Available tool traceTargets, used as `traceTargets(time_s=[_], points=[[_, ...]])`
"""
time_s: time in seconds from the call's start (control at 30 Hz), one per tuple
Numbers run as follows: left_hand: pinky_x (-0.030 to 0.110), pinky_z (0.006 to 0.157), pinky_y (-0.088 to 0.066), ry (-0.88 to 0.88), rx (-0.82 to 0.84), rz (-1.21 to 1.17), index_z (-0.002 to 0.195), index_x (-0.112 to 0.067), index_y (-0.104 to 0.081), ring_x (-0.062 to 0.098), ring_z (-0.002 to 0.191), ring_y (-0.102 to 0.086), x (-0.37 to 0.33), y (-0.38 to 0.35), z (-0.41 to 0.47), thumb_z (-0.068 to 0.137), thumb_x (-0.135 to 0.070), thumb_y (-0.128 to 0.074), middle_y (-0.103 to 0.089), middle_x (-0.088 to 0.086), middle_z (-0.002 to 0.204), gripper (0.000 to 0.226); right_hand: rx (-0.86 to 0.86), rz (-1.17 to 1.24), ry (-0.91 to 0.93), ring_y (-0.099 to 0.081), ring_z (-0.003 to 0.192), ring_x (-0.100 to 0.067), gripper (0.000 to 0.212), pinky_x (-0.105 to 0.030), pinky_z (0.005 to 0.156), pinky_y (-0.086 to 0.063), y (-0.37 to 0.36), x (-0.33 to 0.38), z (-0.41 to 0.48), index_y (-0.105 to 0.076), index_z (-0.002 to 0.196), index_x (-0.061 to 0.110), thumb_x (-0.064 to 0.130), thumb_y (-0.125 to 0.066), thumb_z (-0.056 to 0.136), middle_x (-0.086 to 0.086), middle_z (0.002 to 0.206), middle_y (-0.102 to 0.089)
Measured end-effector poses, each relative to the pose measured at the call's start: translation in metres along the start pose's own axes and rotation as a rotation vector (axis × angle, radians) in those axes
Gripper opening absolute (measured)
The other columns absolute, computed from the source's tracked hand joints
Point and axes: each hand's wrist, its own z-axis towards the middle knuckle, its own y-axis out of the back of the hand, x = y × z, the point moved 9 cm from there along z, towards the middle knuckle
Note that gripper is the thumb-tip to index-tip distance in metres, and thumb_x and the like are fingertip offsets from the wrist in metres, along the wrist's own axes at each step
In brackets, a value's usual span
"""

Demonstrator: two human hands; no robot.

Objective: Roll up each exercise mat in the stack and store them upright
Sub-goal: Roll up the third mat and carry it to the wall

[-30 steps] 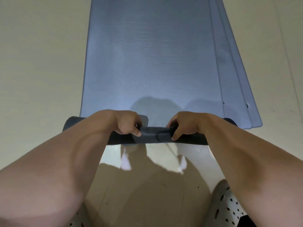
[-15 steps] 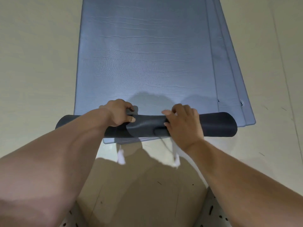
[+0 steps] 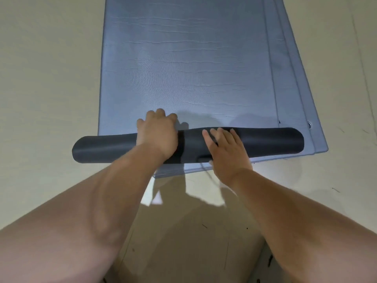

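Note:
A stack of blue-grey exercise mats (image 3: 187,64) lies flat on the floor, running away from me. The near end of the top mat is wound into a dark roll (image 3: 265,141) that lies crosswise over the stack. My left hand (image 3: 157,135) presses on the roll left of its middle, fingers curled over the far side onto the flat mat. Just right of the middle, my right hand (image 3: 224,148) rests flat on the roll with fingers spread. The edges of two lower mats (image 3: 302,111) show at the right; a near edge shows below the roll.
The pale floor (image 3: 44,78) surrounds the stack on both sides and in front. A metal eyelet (image 3: 309,125) sits in the near right corner of a lower mat. Perforated white footwear shows at the bottom right corner.
The roll has grown thicker and moved away from me along the mat. Both hands shifted from gripping the roll with curled fingers to pressing on top of it, the right hand opening flat.

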Motion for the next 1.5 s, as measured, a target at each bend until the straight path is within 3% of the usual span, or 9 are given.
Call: traceTargets(time_s=[0.13, 0.33, 0.47, 0.63, 0.87, 0.97, 1.2, 1.33, 1.5], points=[[0.057, 0.099, -0.034, -0.238, -0.176, 0.074, 0.125, -0.018, -0.06, 0.035, 0.119, -0.047, -0.039, -0.019, -0.047, 0.088, -0.042, -0.058, -0.054, 0.008, 0.127, 0.044, 0.043, 0.159, 0.011, -0.027, 0.15, -0.027, 0.09, -0.037, 0.128, -0.009, 0.01, -0.011, 0.024, -0.017, 0.166, 0.021, 0.031, -0.072, 0.095, -0.005, 0.163, -0.032], [0.076, 0.106, -0.023, -0.169, 0.035, 0.172, 0.159, -0.013, -0.028, 0.038, 0.149, -0.02, -0.004, -0.083, -0.07, 0.08, -0.046, -0.069, -0.022, 0.012, 0.166, 0.095, 0.081, 0.249, 0.046, -0.038, 0.147, -0.025, 0.091, -0.044, 0.128, -0.017, 0.015, -0.022, 0.047, -0.031, 0.163, 0.016, 0.028, -0.081, 0.088, -0.004, 0.161, -0.041], [0.074, 0.114, -0.013, -0.14, 0.073, 0.109, 0.163, -0.021, -0.001, 0.031, 0.155, 0.0, -0.001, -0.076, -0.049, 0.1, -0.04, -0.051, 0.005, 0.002, 0.171, 0.083, 0.031, 0.159, 0.021, -0.027, 0.155, -0.026, 0.078, -0.046, 0.129, -0.017, 0.018, -0.022, 0.045, -0.029, 0.163, 0.018, 0.031, -0.07, 0.098, -0.003, 0.167, -0.032], [0.073, 0.112, -0.021, -0.084, 0.032, 0.027, 0.158, -0.027, -0.026, 0.027, 0.152, -0.018, -0.001, -0.05, -0.01, 0.103, -0.027, -0.053, -0.019, -0.005, 0.168, 0.061, -0.185, 0.002, -0.057, -0.053, 0.129, -0.035, 0.063, -0.051, 0.108, -0.044, 0.022, -0.013, 0.011, -0.061, 0.142, 0.021, 0.04, -0.079, 0.084, -0.012, 0.143, -0.057], [0.077, 0.107, -0.026, -0.089, 0.131, -0.079, 0.129, -0.024, -0.057, 0.027, 0.128, -0.039, 0.002, -0.024, 0.031, 0.095, -0.014, -0.058, -0.056, -0.005, 0.128, 0.036, -0.001, -0.047, -0.103, -0.017, 0.158, -0.033, 0.08, -0.062, 0.124, -0.018, 0.01, -0.019, 0.038, -0.015, 0.165, 0.03, 0.035, -0.063, 0.1, -0.009, 0.171, -0.019], [0.076, 0.109, -0.024, -0.091, 0.144, -0.079, 0.137, -0.024, -0.053, 0.027, 0.133, -0.037, 0.002, -0.019, 0.035, 0.096, -0.019, -0.057, -0.052, -0.004, 0.138, 0.042, 0.06, -0.018, -0.107, -0.014, 0.159, -0.032, 0.075, -0.062, 0.125, -0.017, 0.012, -0.022, 0.049, -0.008, 0.165, 0.031, 0.03, -0.055, 0.106, -0.008, 0.172, -0.014], [0.067, 0.107, -0.031, -0.207, -0.262, -0.028, 0.128, -0.018, -0.064, 0.039, 0.131, -0.046, -0.005, -0.017, -0.001, 0.072, -0.034, -0.078, -0.053, 0.013, 0.145, 0.059, 0.226, 0.061, -0.09, -0.021, 0.158, -0.028, 0.078, -0.059, 0.126, -0.02, 0.027, -0.034, 0.079, -0.011, 0.165, 0.036, 0.038, -0.06, 0.104, -0.002, 0.172, -0.021], [0.066, 0.115, -0.021, -0.145, -0.183, -0.012, 0.151, -0.029, -0.047, 0.039, 0.149, -0.029, 0.003, -0.023, 0.009, 0.085, -0.018, -0.074, -0.036, 0.011, 0.161, 0.072, 0.226, 0.08, -0.083, -0.028, 0.155, -0.03, 0.079, -0.06, 0.125, -0.021, 0.042, -0.039, 0.09, -0.014, 0.166, 0.033, 0.038, -0.062, 0.103, -0.004, 0.17, -0.026], [0.06, 0.122, -0.012, -0.114, -0.067, -0.003, 0.159, -0.038, -0.025, 0.029, 0.156, -0.008, 0.006, -0.019, 0.031, 0.1, -0.017, -0.057, -0.016, 0.001, 0.17, 0.07, 0.144, -0.016, -0.047, 0.0, 0.159, -0.037, 0.103, -0.07, 0.123, -0.007, 0.03, -0.028, 0.072, 0.012, 0.163, 0.036, 0.06, -0.06, 0.095, -0.011, 0.172, 0.0]])
